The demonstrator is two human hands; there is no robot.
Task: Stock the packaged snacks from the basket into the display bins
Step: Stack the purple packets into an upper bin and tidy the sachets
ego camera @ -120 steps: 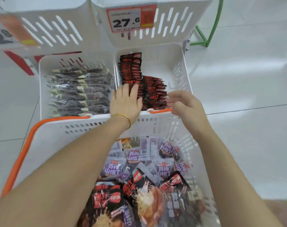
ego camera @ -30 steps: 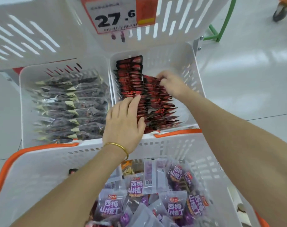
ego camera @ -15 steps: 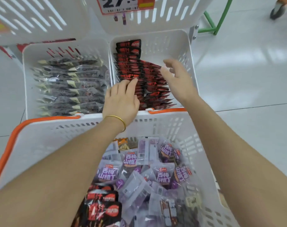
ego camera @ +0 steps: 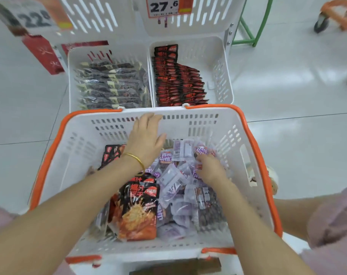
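Two hands are down inside the white basket (ego camera: 79, 147), whose orange rim runs all round. Past its far edge on the left, the left bin (ego camera: 70, 86) is packed wall to wall with dark packets (ego camera: 111, 86), with no gap at either side. In the basket's left part, one red-and-black packet (ego camera: 111, 153) leans near bare basket floor. The left hand (ego camera: 147, 135), with a gold bangle (ego camera: 136, 158) at the wrist, reaches to the far wall, its fingers (ego camera: 154, 117) straight and close together, tips just under the rim, holding nothing. Below it lies a large orange snack bag (ego camera: 138, 211).

Further right, the right bin (ego camera: 216, 62) holds rows of red-and-black packs (ego camera: 176, 82) against its left wall; its right side is bare down to the bottom. Purple packets (ego camera: 180, 195) fill the basket's right half, and the right hand (ego camera: 210, 167) is pressed in among them, fingers (ego camera: 200, 156) bent downward; I cannot tell whether they pinch one. Open floor (ego camera: 297, 96) lies right of the basket, with a green frame (ego camera: 248, 30) and an orange cart (ego camera: 339, 12) well apart.
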